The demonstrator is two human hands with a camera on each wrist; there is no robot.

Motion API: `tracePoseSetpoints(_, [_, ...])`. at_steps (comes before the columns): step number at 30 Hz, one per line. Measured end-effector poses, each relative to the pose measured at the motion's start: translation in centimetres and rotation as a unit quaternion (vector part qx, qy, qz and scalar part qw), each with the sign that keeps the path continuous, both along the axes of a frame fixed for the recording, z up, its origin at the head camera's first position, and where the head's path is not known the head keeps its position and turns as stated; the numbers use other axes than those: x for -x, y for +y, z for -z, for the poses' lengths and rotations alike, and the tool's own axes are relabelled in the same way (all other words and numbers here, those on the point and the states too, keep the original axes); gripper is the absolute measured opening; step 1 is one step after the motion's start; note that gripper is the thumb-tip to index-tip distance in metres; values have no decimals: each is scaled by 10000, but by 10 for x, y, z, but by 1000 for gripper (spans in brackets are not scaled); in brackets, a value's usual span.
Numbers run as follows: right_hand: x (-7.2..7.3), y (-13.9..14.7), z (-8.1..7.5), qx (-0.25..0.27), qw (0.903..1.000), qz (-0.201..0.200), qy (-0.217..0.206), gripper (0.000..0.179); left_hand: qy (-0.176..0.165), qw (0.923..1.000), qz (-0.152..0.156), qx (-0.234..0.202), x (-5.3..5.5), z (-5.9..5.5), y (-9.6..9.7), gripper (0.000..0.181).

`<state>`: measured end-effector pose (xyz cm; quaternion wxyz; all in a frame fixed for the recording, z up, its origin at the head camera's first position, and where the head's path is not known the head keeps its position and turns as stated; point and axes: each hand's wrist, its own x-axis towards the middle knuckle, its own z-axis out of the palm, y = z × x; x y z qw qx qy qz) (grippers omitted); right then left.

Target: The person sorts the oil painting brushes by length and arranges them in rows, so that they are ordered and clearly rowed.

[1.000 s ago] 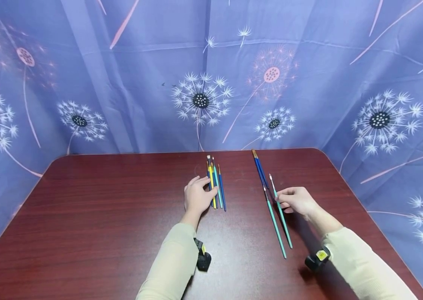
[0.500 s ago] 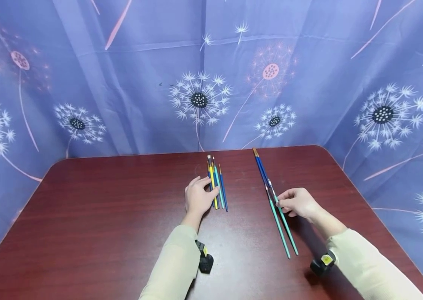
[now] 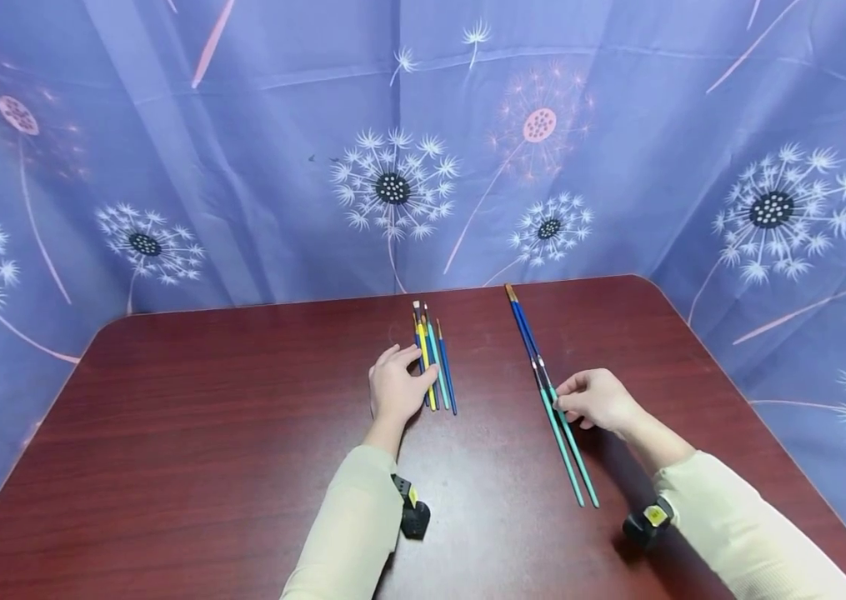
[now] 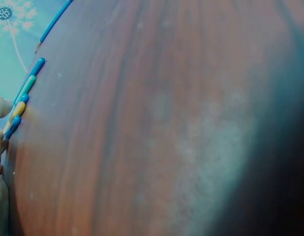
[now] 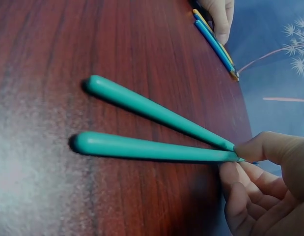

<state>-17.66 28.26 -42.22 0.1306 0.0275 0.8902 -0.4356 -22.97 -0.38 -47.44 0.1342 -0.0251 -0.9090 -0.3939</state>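
The right grip (image 3: 597,400) is clamping the right green brush (image 3: 578,454) well ahead of its tail end, while the left green brush (image 3: 565,454) is lying just beside that grip. With the tail behind the grip going unpinched, a slight twist could be swinging it into its neighbour; a forward push could be nudging the blue brushes (image 3: 523,329) beyond. The left grip (image 3: 397,385) is lying over the brush bunch (image 3: 423,337) — pinching or merely resting, I cannot tell — so a sideways drag could be rolling the handles across the counter (image 3: 242,417).
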Motion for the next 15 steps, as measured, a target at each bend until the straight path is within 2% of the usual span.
tracePoseSetpoints(15, [-1,-1,2,-196,9998,53,42,20,-86,10000,-19,1,1,0,0,41])
